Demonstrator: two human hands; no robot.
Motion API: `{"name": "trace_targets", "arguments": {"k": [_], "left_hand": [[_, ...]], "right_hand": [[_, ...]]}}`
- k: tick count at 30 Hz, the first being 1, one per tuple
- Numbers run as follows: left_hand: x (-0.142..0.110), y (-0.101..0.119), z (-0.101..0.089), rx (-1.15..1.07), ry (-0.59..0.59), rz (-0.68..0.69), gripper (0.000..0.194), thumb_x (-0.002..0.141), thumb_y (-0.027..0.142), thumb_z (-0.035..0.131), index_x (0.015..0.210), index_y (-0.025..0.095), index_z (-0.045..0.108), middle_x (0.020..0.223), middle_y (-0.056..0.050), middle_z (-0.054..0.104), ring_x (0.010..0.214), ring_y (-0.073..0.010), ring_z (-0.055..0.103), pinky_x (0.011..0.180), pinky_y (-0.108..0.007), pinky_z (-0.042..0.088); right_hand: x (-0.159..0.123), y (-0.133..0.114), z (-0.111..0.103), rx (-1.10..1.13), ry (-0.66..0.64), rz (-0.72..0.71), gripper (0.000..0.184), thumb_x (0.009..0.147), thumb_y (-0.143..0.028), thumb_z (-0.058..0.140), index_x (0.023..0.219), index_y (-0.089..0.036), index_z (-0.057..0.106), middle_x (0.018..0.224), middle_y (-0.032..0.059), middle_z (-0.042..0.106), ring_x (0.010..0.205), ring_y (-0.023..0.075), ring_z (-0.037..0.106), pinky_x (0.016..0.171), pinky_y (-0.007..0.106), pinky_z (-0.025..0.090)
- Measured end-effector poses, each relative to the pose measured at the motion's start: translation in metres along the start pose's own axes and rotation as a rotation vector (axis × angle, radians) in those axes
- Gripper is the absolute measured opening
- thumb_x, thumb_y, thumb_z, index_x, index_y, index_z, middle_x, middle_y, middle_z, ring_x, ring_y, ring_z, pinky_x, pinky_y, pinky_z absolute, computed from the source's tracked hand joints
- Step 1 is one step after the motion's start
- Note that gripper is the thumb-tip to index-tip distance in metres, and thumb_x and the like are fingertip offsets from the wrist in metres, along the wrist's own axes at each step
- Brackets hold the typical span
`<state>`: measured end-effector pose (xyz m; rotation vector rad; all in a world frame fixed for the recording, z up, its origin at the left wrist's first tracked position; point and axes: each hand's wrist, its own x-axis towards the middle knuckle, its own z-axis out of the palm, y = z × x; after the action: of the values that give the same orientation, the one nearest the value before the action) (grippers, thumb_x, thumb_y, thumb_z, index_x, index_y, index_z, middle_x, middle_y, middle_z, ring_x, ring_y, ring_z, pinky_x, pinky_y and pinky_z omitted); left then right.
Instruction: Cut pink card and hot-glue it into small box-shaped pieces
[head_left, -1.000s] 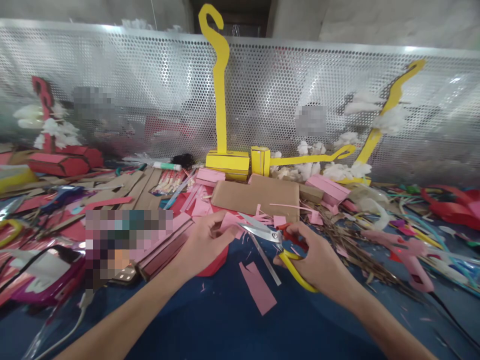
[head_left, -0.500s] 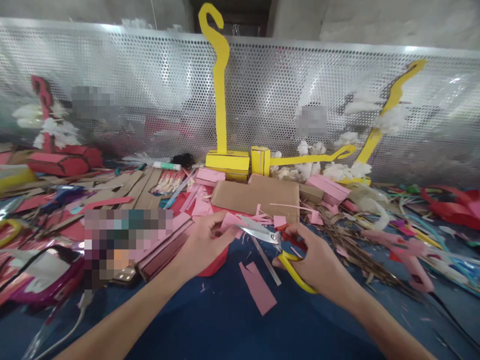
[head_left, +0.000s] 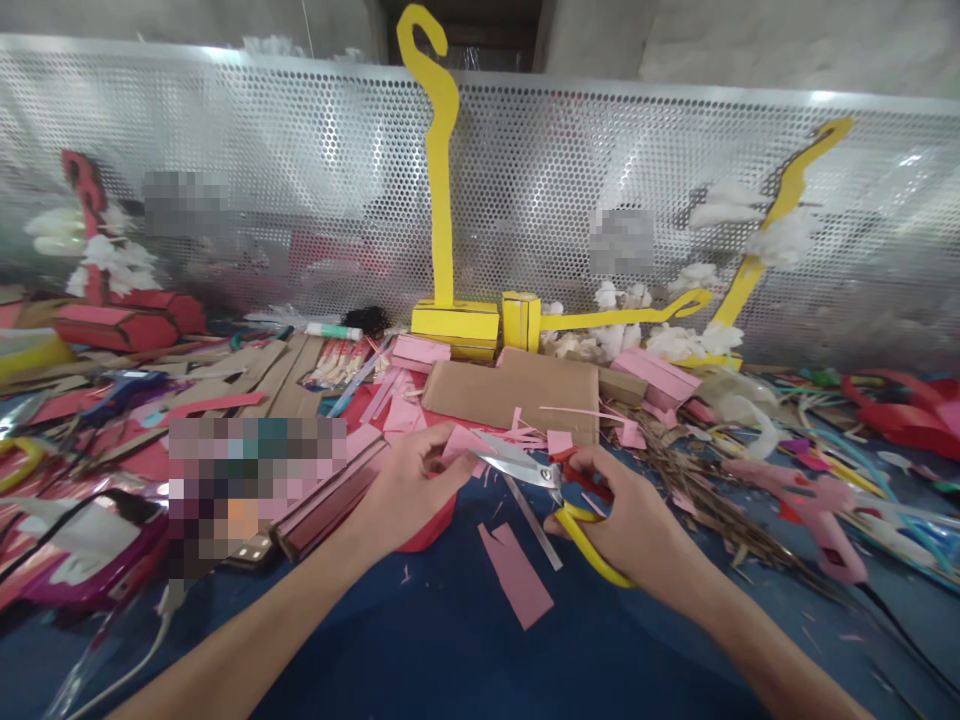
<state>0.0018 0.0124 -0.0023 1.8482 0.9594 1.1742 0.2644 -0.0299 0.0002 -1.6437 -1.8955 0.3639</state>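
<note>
Between the thumb and fingers of my left hand (head_left: 409,485) is a small piece of pink paper (head_left: 463,440), partly covered by the fingers. My right hand (head_left: 626,505) grips a pair of scissors (head_left: 529,465) by its red and yellow handles. Its metal blades point left and meet the pink paper beside my left fingertips; whether they are fully closed I cannot make out. Below the blades, a larger pink paper scrap (head_left: 517,580) with a notched end lies on the blue table (head_left: 420,640). A narrow pale strip (head_left: 536,520) lies just above that scrap.
Brown cardboard (head_left: 510,395) lies behind my hands, with yellow hook-topped cardboard shapes (head_left: 442,200) against a perforated metal panel (head_left: 540,180). A pink glue gun (head_left: 810,500) and thin brown sticks (head_left: 720,490) are at right. A pink-covered box (head_left: 337,490) lies left.
Both hands stay almost in place. The scissor blades have shifted slightly left and look closer together than one second ago.
</note>
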Motion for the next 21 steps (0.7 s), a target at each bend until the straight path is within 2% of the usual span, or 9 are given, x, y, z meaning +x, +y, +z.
{"name": "trace_targets", "arguments": {"k": [12,21], "left_hand": [[0.0001,0.0042,-0.0014,0.036,-0.005,-0.018,0.019,0.091,0.035,0.061,0.085,0.019,0.069,0.079,-0.003,0.069,0.076,-0.0188,0.062,0.065,-0.029,0.047],[-0.0003,0.0081,-0.0001,0.055,-0.027,-0.012,0.021,0.092,0.038,0.061,0.086,0.02,0.07,0.074,-0.001,0.066,0.07,-0.0165,0.057,0.062,-0.028,0.044]], "right_hand": [[-0.0007,-0.0018,-0.0006,0.002,-0.006,0.041,0.045,0.066,-0.04,0.085,0.097,-0.023,0.058,0.097,0.0044,0.071,0.086,0.0245,0.066,0.077,0.034,0.05],[-0.0006,-0.0034,-0.0018,0.008,-0.03,0.016,0.042,0.069,-0.041,0.084,0.097,-0.024,0.058,0.097,0.0036,0.071,0.087,0.0245,0.066,0.076,0.034,0.05]]}}
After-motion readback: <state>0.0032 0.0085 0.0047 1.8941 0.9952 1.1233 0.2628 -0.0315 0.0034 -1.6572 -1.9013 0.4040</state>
